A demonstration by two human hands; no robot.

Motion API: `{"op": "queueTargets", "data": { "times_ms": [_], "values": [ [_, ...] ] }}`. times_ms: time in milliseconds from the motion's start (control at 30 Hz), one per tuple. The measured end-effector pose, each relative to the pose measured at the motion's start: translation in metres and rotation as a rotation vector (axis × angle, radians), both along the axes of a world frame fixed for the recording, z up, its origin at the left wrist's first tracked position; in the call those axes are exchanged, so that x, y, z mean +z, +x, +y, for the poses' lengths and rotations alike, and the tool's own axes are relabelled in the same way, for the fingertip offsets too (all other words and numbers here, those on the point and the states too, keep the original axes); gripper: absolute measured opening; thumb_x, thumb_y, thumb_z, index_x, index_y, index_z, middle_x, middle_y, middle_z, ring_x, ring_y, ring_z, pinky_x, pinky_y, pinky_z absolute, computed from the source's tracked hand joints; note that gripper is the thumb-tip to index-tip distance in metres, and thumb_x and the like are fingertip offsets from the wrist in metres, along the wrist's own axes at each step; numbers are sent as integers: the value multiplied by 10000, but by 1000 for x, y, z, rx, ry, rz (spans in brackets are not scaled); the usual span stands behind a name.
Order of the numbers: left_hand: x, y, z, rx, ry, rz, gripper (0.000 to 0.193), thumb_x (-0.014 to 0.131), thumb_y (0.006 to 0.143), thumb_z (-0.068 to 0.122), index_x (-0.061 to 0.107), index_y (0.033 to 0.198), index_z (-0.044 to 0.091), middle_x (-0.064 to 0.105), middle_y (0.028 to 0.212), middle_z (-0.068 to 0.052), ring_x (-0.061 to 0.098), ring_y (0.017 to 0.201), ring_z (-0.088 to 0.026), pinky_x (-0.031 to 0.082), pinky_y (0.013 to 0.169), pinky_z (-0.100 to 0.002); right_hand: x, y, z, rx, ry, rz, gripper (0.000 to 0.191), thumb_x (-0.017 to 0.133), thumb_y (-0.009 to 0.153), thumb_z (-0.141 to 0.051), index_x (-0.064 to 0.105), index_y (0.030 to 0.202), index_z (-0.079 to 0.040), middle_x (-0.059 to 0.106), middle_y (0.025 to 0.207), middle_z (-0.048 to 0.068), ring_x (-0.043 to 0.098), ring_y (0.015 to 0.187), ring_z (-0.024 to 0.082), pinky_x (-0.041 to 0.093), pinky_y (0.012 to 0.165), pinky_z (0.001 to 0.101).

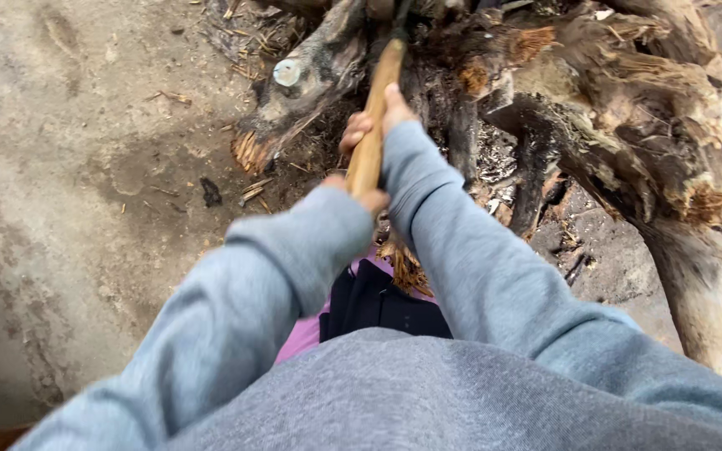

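Note:
Both of my hands grip a long wooden handle (378, 92) that points away from me toward a big gnarled tree stump (628, 108). My right hand (375, 117) holds it further up, fingers wrapped around the shaft. My left hand (361, 196) holds its near end, mostly hidden by my grey sleeve. The tool's head is out of sight among the dark roots at the top. The stump is splintered, with frayed orange-brown fibres.
Bare grey concrete ground (68, 209) spreads to the left, strewn with wood chips. A cut root with a pale round end (287, 73) juts left. A thick root (704, 292) runs down at the right. Pink and black cloth (361, 305) shows below my arms.

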State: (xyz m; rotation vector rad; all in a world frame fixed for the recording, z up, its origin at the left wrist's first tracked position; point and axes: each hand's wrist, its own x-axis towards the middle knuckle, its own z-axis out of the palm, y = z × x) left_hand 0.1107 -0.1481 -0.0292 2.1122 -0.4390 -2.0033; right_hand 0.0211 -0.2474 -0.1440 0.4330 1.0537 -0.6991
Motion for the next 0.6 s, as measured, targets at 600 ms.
{"op": "queueTargets", "data": {
  "times_ms": [600],
  "values": [
    [-34,49,-22,-273,-29,-166,495,742,915,323,507,1226,19,640,841,-152,573,593,-229,499,521,-434,-10,56,-17,162,-66,452,380,372,1048,-514,357,1410,-400,472,651,49,472,448,166,469,397,373]
  ]
}}
